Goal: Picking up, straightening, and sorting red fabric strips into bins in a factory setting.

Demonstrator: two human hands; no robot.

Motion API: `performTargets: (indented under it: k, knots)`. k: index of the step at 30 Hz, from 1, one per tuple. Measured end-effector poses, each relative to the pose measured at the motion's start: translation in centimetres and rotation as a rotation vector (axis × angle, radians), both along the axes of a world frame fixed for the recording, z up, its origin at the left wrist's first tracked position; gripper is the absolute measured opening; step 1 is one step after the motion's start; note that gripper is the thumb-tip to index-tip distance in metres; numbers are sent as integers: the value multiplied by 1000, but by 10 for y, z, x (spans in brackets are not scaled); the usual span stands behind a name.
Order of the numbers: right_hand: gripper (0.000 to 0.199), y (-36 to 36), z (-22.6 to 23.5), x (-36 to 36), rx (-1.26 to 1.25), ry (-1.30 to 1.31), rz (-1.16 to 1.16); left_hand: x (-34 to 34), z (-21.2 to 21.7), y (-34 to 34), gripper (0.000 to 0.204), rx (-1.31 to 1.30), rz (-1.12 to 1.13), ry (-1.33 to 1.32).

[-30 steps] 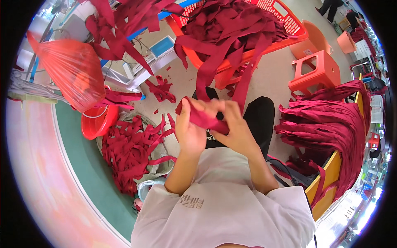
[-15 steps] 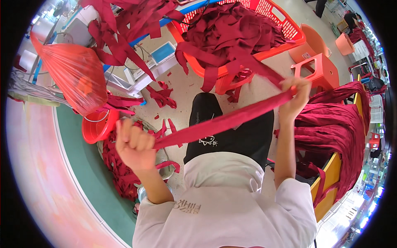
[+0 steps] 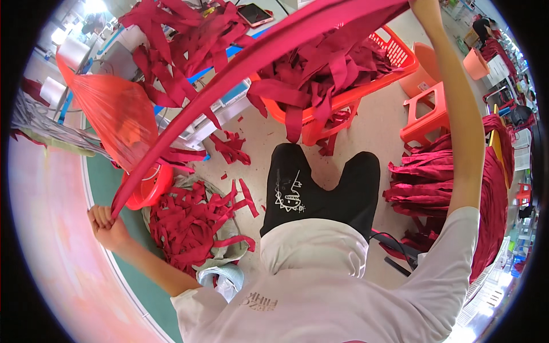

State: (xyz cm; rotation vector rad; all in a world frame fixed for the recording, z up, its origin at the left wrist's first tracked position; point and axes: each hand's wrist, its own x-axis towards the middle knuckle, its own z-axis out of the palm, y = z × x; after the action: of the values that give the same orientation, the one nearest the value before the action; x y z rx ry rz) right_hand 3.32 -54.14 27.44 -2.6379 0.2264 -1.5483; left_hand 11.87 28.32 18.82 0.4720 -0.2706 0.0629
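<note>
A long dark-red fabric strip (image 3: 226, 77) is stretched taut, slanting across the view. My left hand (image 3: 107, 227), far out at the left, is closed on its lower end. High at the upper right, my right hand (image 3: 426, 14) grips the other end; the top edge of the view cuts off its fingers. Beneath the strip stands a red plastic basket (image 3: 372, 82) heaped with dark-red fabric strips (image 3: 343, 71). Some of them hang over its near rim.
More strips (image 3: 189, 40) and a phone (image 3: 255, 15) lie on the worktable at upper left. A red plastic bag (image 3: 117, 114) hangs above a red bucket (image 3: 153, 191). Scraps (image 3: 191, 226) pile on the floor. Right are a red stool (image 3: 426, 117) and draped fabric bundles (image 3: 426, 171).
My hands have moved apart, the left one outward to the left and the right one up to the top edge. A longer stretch of the strip now spans between them, higher up.
</note>
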Motion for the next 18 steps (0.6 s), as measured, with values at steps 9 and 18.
performTargets:
  k: [9, 18]
  knots:
    - [11, -78, 70, -40, -41, -437, 68, 12, -30, 145, 34, 34, 521, 230]
    - [38, -137, 46, -134, 740, -239, 69, 54, -103, 338, 22, 144, 1092, 675]
